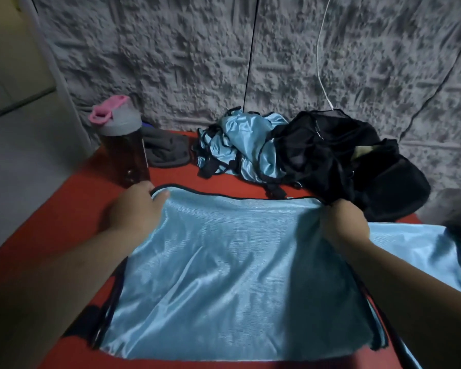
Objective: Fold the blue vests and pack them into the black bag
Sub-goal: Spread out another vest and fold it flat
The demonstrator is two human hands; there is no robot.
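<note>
A light blue vest (232,267) with black trim lies spread flat on the red table (72,209) in front of me. My left hand (136,209) grips its far left corner. My right hand (343,222) pinches its far right corner. A heap of more blue vests (240,145) lies crumpled at the back of the table. The black bag (351,161) sits slumped to the right of that heap, against the wall, its top loosely open.
A dark bottle with a grey and pink lid (123,145) stands at the back left, close to my left hand. A grey cloth (168,150) lies behind it. Black and white cables hang down the grey textured wall (197,62).
</note>
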